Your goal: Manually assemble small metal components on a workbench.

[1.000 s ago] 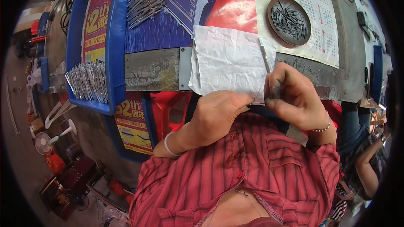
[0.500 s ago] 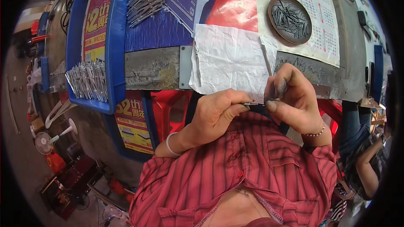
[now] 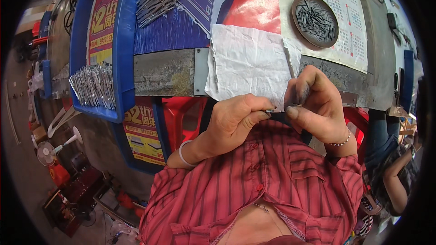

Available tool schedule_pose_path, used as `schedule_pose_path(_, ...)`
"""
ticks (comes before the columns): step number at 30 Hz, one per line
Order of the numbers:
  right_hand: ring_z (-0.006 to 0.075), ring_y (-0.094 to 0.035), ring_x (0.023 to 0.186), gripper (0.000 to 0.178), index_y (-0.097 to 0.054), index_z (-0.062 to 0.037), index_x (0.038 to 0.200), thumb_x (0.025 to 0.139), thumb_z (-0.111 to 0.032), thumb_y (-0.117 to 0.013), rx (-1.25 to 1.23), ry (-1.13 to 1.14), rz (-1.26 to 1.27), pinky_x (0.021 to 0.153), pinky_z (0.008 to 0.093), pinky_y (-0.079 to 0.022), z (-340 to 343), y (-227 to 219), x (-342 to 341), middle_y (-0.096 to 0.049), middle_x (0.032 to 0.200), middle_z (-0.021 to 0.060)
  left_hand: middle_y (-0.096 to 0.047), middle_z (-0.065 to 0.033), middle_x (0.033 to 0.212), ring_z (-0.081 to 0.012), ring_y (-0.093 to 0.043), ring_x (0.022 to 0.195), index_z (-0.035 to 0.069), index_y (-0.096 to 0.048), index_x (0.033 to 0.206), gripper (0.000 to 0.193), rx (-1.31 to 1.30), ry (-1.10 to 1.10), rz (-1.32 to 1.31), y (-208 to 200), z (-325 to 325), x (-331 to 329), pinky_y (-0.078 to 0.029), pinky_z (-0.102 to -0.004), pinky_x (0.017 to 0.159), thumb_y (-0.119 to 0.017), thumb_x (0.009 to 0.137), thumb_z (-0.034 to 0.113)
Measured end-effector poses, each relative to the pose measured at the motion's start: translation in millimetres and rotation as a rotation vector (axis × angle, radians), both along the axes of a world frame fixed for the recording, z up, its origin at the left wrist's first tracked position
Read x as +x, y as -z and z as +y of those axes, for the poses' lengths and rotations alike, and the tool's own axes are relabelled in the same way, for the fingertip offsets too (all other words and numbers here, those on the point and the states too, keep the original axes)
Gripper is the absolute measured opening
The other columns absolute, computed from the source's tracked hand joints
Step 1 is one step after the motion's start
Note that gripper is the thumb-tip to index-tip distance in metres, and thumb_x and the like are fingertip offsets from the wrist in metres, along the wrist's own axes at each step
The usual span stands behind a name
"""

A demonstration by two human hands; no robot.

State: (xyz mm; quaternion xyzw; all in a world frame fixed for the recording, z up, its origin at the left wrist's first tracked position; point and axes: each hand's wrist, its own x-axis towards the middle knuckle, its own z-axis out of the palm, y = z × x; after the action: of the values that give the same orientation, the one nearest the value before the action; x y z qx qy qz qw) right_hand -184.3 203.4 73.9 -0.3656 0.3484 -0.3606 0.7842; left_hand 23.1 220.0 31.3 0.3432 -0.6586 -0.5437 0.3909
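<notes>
My left hand [image 3: 234, 120] and my right hand [image 3: 318, 109] meet at the table's near edge. Between them, level across, is a thin, shiny metal piece [image 3: 275, 111], pinched at its left end by my left thumb and forefinger. My right thumb and fingers close on its other end; their tips hide that end. Just beyond, a crumpled white sheet [image 3: 247, 61] overhangs the table edge. A slim metal strip [image 3: 215, 70] lies along the sheet's left side. A greyer strip [image 3: 289, 59] lies along its right side, close to my right hand.
Far right stands a round brown dish [image 3: 326, 42] of small dark metal pins. Piles of slim metal pieces [image 3: 159, 0] lie on the far table. At left, a blue tray [image 3: 125, 41] holds a row of similar pieces [image 3: 92, 86]. Another person's arm [image 3: 396, 188] shows at right.
Both hands have risen very slightly in the picture, still pinching the metal piece between them. A little less of it shows between the fingertips.
</notes>
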Motion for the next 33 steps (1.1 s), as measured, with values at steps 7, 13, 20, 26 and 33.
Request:
schedule_pose_path(7, 0.0038, -0.044, 0.072, 0.022, -0.042, -0.0035, 0.093, 0.081, 0.006, -0.058, -0.009, -0.006, 0.012, 0.063, 0.0194, -0.037, -1.1, 0.4, 0.9, -0.049, 0.086, 0.0020, -0.065, -0.0090, 0.083, -0.0144, -0.064, 0.071, -0.001, -0.058, 0.099, 0.010, -0.029, -0.020, 0.004, 0.2, -1.0, -0.8, -0.051, -0.0234, 0.061, -0.058, 0.090, 0.004)
schedule_pose_path(13, 0.0051, -0.044, 0.076, 0.019, -0.043, -0.0022, 0.093, 0.081, 0.006, -0.056, -0.083, -0.072, 0.152, 0.065, 0.0205, -0.038, -2.0, 5.3, 1.6, -0.045, 0.085, 0.0017, -0.064, -0.0111, 0.079, -0.0218, -0.064, 0.067, 0.000, -0.058, 0.096, 0.012, -0.205, -0.004, -0.043, -1.5, -3.6, -0.2, -0.049, -0.0277, 0.058, -0.062, 0.086, 0.004)
schedule_pose_path(20, 0.0044, -0.046, 0.070, 0.023, -0.041, -0.0035, 0.092, 0.080, 0.008, -0.057, 0.039, 0.007, 0.024, 0.059, 0.0196, -0.038, 2.0, -1.4, 1.3, -0.049, 0.087, 0.0031, -0.065, -0.0100, 0.081, -0.0173, -0.064, 0.067, 0.000, -0.058, 0.096, 0.010, -0.091, -0.029, -0.030, 0.9, 0.9, 0.4, -0.050, -0.0253, 0.060, -0.060, 0.088, 0.005)
schedule_pose_path(26, 0.0033, -0.045, 0.066, 0.024, -0.040, -0.0041, 0.092, 0.080, 0.008, -0.057, 0.015, -0.004, 0.029, 0.057, 0.0190, -0.036, 1.8, -1.1, 1.7, -0.050, 0.087, 0.0032, -0.066, -0.0090, 0.083, -0.0147, -0.064, 0.069, -0.001, -0.058, 0.097, 0.010, -0.070, -0.026, -0.016, 2.2, 1.3, 0.9, -0.050, -0.0237, 0.061, -0.058, 0.090, 0.005)
schedule_pose_path(33, 0.0044, -0.048, 0.061, 0.024, -0.040, -0.0037, 0.092, 0.080, 0.008, -0.057, 0.062, -0.002, -0.014, 0.053, 0.0187, -0.038, -0.6, 0.1, 3.6, -0.049, 0.084, 0.0031, -0.065, -0.0087, 0.083, -0.0144, -0.063, 0.068, 0.000, -0.058, 0.097, 0.010, -0.047, -0.036, -0.004, 3.1, 0.8, 1.6, -0.050, -0.0237, 0.061, -0.059, 0.089, 0.006)
